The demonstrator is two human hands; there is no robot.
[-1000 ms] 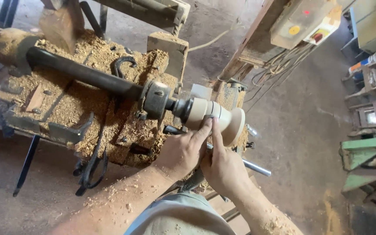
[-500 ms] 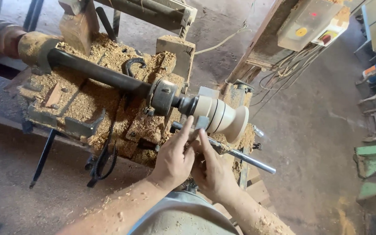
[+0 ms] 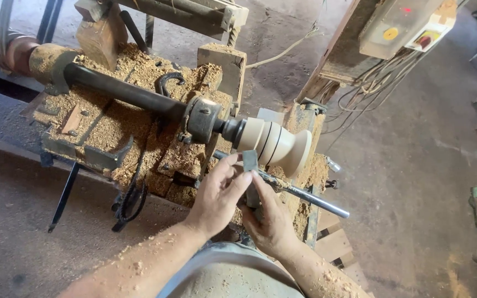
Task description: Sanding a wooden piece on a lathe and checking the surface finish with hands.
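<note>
From the head camera, looking down, a pale turned wooden piece with a flared end and dark scored rings (image 3: 274, 144) sits mounted on the end of a long black lathe shaft (image 3: 122, 92), held by a dark metal chuck (image 3: 201, 119). The lathe bed (image 3: 92, 129) beneath is heaped with tan sawdust and shavings.

Just below the pale piece, both hands meet around a small flat grey metal blade (image 3: 249, 163). The left hand (image 3: 216, 198) reaches in from the lower left, its fingers (image 3: 238, 185) held close together and pressed against the blade's lower part from the left side. The right hand (image 3: 269, 221) comes up from below, its fingers (image 3: 260, 185) curled together around the blade's shank, so the blade is clamped between the two hands. The blade's squared tip stands upright above the fingertips, just under the ringed middle of the wooden piece; whether it touches the wood cannot be told.

A long steel rod (image 3: 310, 200), dusted with sawdust, runs slantwise under the wooden piece and behind the hands, toward the lower right. Both forearms are speckled with shavings.

At the upper right, a beige switch box with a yellow disc and a red button (image 3: 401, 25) hangs on a slanted wooden post, with loose cables (image 3: 371, 83) trailing below. The concrete floor (image 3: 415, 165) spreads to the right.
</note>
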